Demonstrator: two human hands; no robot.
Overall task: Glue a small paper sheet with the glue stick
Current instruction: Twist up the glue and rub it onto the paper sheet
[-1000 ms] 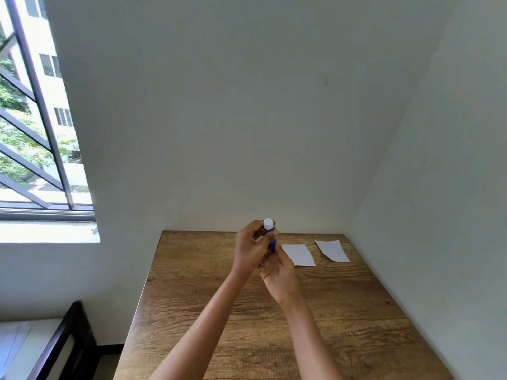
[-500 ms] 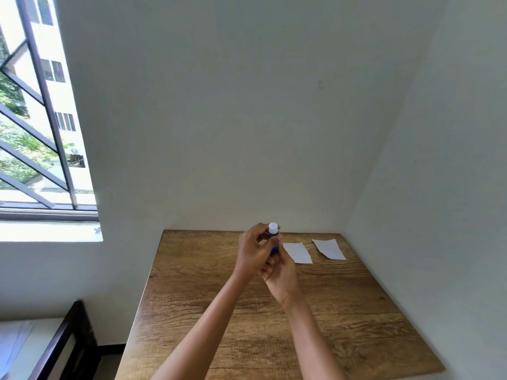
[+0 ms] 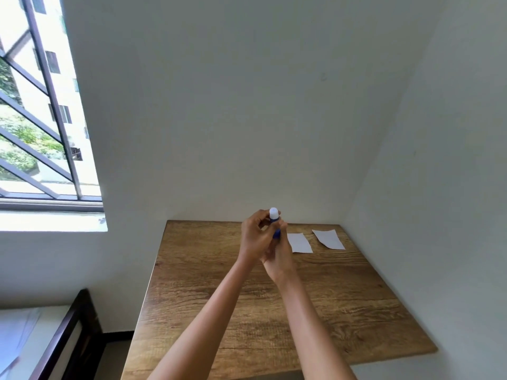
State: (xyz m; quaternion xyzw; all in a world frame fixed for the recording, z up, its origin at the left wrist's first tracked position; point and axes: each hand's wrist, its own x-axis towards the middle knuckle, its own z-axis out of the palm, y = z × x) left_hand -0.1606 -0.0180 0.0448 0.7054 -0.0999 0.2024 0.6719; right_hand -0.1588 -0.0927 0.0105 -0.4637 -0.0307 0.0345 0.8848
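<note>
Both hands grip the small blue glue stick with white cap [image 3: 274,222] above the wooden table [image 3: 356,311], left hand [image 3: 256,238] pinching near the cap, right hand [image 3: 278,257] wrapped round the base; looks light, rigid, a bit slick, so I'd hold the barrel low

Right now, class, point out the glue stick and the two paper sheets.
glue stick [image 3: 274,214], head view, on its white top.
nearer paper sheet [image 3: 299,242], head view, on its middle.
farther paper sheet [image 3: 328,239], head view, on its middle.

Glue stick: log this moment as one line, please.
phase: uncapping | glue stick: upright, white cap on | left hand: at cap | right hand: gripping blue body | paper sheets: flat on wooden table, untouched
</note>
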